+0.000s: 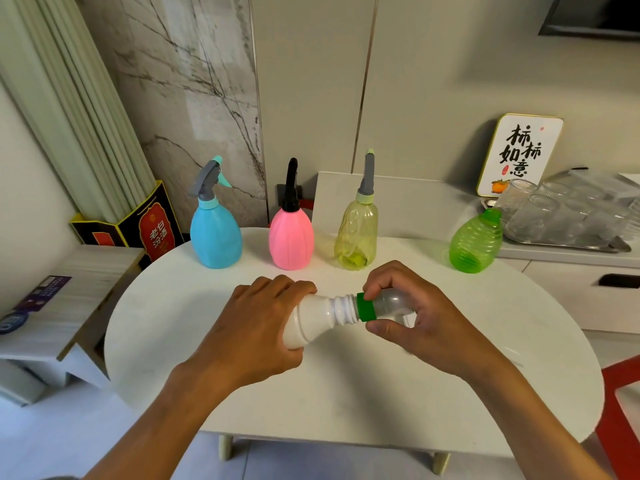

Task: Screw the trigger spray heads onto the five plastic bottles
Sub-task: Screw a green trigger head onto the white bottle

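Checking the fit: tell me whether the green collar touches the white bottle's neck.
Touching. The head view shows the green collar seated over the end of the white bottle neck, no gap visible.

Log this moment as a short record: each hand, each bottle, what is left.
left hand: grips white bottle, held sideways above table
right hand: on spray head, green collar at the neck
heads on: blue bottle, pink bottle, yellow bottle
no head: green bottle
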Motion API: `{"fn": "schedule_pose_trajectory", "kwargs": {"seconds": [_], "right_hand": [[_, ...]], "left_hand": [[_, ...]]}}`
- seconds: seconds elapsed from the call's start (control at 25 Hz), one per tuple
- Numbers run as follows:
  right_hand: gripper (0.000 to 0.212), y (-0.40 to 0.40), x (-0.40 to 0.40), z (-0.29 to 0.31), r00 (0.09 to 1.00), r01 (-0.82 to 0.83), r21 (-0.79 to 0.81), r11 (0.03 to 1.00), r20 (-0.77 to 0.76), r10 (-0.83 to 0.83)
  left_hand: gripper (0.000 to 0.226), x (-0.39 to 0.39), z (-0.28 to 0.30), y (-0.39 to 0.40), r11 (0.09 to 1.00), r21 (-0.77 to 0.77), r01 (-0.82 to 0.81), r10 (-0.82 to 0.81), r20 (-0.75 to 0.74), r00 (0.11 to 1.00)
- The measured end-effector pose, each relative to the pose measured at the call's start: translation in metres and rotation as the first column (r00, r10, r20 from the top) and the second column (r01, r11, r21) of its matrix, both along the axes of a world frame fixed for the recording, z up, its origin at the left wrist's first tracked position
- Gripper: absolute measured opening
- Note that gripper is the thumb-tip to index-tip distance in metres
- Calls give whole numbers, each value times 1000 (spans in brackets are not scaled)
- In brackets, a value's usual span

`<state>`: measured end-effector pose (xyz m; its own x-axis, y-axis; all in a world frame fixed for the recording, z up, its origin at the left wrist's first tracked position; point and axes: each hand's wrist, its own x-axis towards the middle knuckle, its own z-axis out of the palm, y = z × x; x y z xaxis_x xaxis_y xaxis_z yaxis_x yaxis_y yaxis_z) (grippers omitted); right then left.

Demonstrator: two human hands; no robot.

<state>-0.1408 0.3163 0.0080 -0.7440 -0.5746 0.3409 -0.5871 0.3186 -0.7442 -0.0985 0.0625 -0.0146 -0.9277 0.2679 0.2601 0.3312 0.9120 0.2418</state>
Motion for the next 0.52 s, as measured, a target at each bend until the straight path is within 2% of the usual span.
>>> {"fn": "schedule_pose_trajectory", "kwargs": {"seconds": [0.08, 0.2, 0.28, 0.44, 0.52], "right_hand": [[33, 1, 1, 0, 999, 27, 23, 999, 45, -28], [35, 0, 3, 2, 985, 64, -41, 997, 162, -57], [35, -1, 4, 2, 982, 90, -63, 994, 170, -78], [51, -3, 3, 1, 974, 73, -89, 993, 219, -53], [50, -3, 3, 2, 969, 115, -78, 990, 227, -94]], "left_hand": [[76, 1, -1, 1, 1000, 13, 0, 0, -5, 1000], [74, 2, 0, 3, 1000, 6, 1, -1, -23, 1000], [74, 1, 1, 4, 1000, -20, 0, -1, -44, 999], [78, 0, 2, 5, 999, -42, -21, 18, -66, 998], [77, 1, 2, 7, 999, -44, -8, 5, -62, 998]]}}
